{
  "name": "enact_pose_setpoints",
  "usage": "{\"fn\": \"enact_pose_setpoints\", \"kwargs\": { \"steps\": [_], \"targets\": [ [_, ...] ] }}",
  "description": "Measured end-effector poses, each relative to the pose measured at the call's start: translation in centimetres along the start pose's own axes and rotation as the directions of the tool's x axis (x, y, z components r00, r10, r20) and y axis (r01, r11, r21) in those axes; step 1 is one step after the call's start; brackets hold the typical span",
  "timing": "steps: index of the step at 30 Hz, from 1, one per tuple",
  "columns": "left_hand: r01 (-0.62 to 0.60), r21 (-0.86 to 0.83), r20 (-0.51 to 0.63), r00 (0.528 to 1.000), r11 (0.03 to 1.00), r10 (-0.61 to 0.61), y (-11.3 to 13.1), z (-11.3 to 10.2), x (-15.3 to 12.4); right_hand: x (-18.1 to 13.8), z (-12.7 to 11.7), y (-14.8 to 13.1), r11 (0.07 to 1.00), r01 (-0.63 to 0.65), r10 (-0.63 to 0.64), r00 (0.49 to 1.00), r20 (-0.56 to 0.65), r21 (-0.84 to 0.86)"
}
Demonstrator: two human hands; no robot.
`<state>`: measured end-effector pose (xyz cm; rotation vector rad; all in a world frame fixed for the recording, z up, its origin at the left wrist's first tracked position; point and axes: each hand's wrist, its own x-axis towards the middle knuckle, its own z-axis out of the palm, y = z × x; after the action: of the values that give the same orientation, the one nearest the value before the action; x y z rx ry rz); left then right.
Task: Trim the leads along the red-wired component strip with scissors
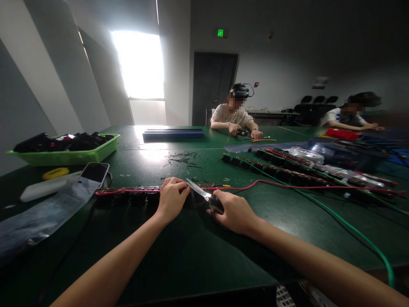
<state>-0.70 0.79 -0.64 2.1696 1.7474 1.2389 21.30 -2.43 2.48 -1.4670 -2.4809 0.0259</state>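
My right hand [234, 212] is closed round the dark handles of a pair of scissors [200, 190]. Their blades point up and left, the tips close to the fingers of my left hand [172, 197]. That hand is closed over a long strip of black parts with wires [128, 194], which lies across the green table. A red wire [275, 183] runs along the strip and away to the right. Beyond my hands is a loose pile of thin dark offcuts [183, 157]. My fingers hide the part of the strip beneath them.
On the left are a green basket [96, 152] of black parts, a phone [95, 174], a yellow roll [55, 173] and a plastic bag [47, 219]. More wired strips [281, 170] and a green wire [348, 228] occupy the right. Two people sit across the table, near a blue channel [172, 134].
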Motion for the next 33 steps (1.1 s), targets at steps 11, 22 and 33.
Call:
{"fn": "enact_pose_setpoints", "kwargs": {
  "steps": [11,22,33],
  "targets": [
    [0.006,0.007,0.015,1.000,1.000,-0.006,-0.01,0.01,0.04,-0.01,0.08,0.04,1.000,0.005,-0.005,1.000,-0.006,-0.004],
    [-0.001,0.000,0.012,1.000,1.000,0.001,-0.02,0.01,0.07,-0.07,0.06,-0.07,1.000,-0.009,0.009,1.000,-0.004,-0.014],
    [0.001,-0.002,0.008,1.000,1.000,-0.001,-0.01,-0.01,0.01,-0.05,0.11,-0.07,0.999,-0.006,0.005,1.000,-0.017,-0.040]
  ]
}}
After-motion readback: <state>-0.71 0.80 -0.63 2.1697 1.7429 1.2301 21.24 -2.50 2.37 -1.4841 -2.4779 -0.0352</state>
